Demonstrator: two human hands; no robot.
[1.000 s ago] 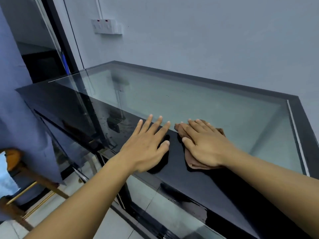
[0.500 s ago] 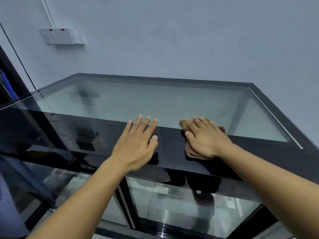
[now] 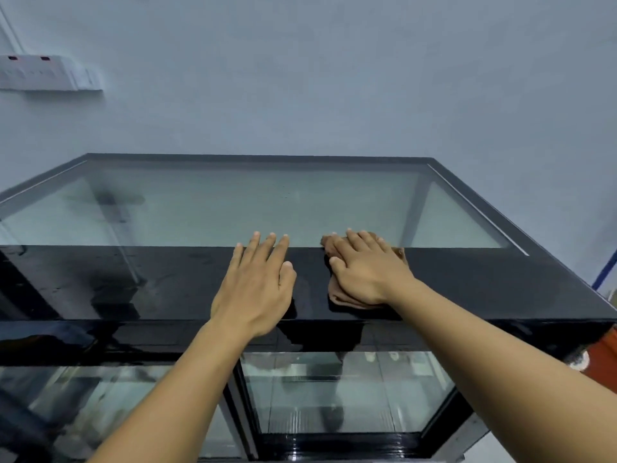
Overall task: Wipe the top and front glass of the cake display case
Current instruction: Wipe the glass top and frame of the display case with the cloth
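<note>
The display case fills the lower view, with a glass top (image 3: 233, 208) framed in black and a glossy black front band (image 3: 133, 282). Its front glass (image 3: 350, 392) shows below, behind my arms. My left hand (image 3: 257, 285) lies flat on the black band, fingers spread, holding nothing. A folded brown cloth (image 3: 340, 297) lies on the band just to its right, and my right hand (image 3: 367, 269) presses down flat on it. The cloth's far edge reaches the clear glass.
A grey wall stands right behind the case, with a white socket box (image 3: 46, 73) at upper left. An orange object (image 3: 604, 359) sits by the case's right front corner. A black upright divides the front glass (image 3: 240, 409).
The view has swung to the right and now faces the case squarely. Both hands have stayed on the front band, side by side, the right one still on the cloth.
</note>
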